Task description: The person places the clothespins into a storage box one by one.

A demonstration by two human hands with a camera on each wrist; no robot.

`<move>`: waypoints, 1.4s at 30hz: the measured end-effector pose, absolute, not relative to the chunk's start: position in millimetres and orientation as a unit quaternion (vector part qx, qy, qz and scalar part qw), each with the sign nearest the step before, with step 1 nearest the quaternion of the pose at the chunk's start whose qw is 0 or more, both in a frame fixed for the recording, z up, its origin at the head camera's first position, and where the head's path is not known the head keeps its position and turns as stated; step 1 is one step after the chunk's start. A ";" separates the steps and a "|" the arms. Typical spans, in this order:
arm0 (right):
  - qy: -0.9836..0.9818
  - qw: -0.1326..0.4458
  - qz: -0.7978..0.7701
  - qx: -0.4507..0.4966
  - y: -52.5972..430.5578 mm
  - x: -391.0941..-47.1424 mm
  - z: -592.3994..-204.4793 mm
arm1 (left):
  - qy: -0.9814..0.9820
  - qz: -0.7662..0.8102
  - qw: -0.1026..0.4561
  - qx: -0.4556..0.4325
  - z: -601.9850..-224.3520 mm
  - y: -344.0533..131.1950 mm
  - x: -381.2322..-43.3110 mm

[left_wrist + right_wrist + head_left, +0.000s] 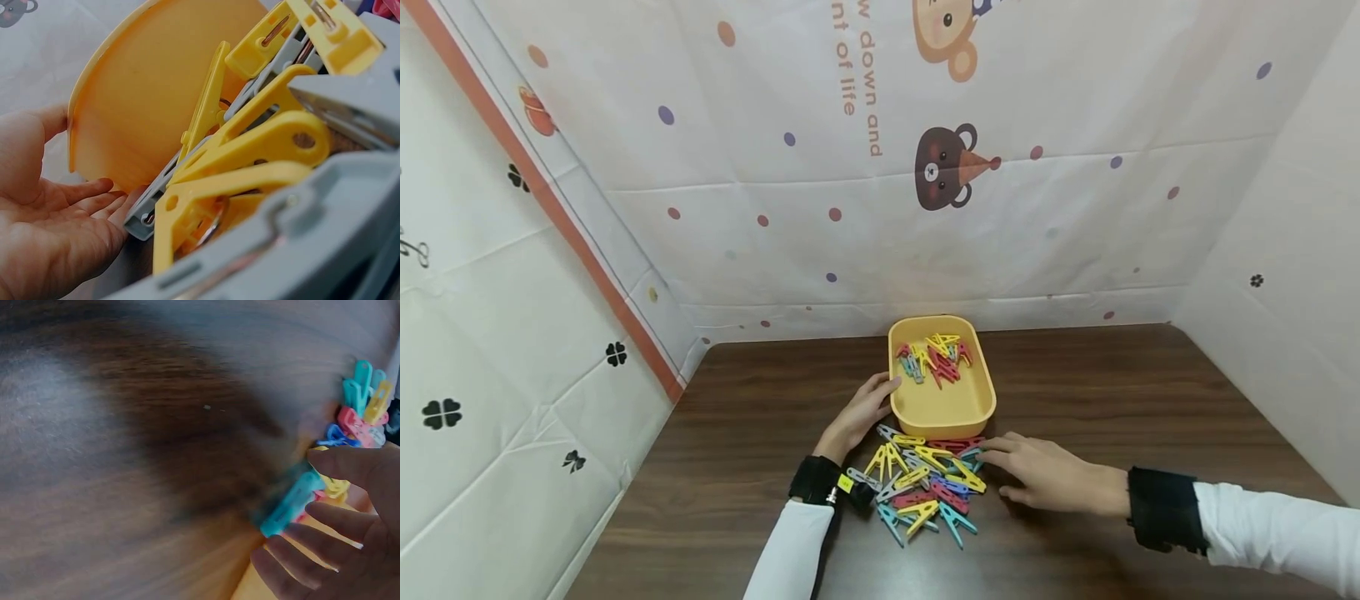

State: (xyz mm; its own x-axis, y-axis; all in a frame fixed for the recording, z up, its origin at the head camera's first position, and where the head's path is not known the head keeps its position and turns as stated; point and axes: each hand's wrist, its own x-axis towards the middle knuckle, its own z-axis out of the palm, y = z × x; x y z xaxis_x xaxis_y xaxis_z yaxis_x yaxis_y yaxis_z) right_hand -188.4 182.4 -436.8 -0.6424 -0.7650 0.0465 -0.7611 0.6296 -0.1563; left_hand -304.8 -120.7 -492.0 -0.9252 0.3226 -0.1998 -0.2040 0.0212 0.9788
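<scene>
A yellow plastic bin (942,410) stands on the table with several clothespins (942,360) inside it in red, yellow, grey and teal. My left hand (859,414) grips its left rim, thumb over the edge (70,134) and fingers under the outer wall. In front of the bin lies a loose heap of clothespins (917,475) in yellow, grey, red, blue and teal. My right hand (1048,475) is at the heap's right side, fingers loosely extended. Its fingertips are right by a teal clothespin (292,503) near the bin, and nothing is gripped.
The brown wooden table (1120,400) extends to both sides. A white printed cloth (820,250) hangs behind it, with more cloth at the left and right. Black bands with cameras are on both wrists, the left one (816,481) close to the heap.
</scene>
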 end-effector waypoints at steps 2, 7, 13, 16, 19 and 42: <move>0.901 -0.009 -0.074 -0.426 183.0 -190.5 -440.3 | 0.689 0.698 0.193 0.042 -491.9 -120.7 -305.1; 0.896 -0.057 -0.072 -0.434 182.9 -195.6 -446.0 | 0.687 0.699 0.193 0.046 -492.6 -120.6 -306.8; 0.896 -0.059 -0.082 -0.433 182.7 -196.2 -448.8 | 0.687 0.698 0.197 0.046 -492.3 -121.6 -307.2; 0.897 -0.053 -0.090 -0.429 185.8 -193.7 -447.5 | 0.686 0.699 0.196 0.045 -490.7 -121.1 -307.1; 0.901 -0.044 -0.090 -0.421 191.1 -190.1 -444.5 | 0.684 0.702 0.193 0.044 -488.9 -120.6 -307.2; 0.916 -0.067 -0.147 -0.368 186.5 -232.3 -354.6 | 0.682 0.703 0.192 0.058 -490.9 -122.3 -304.7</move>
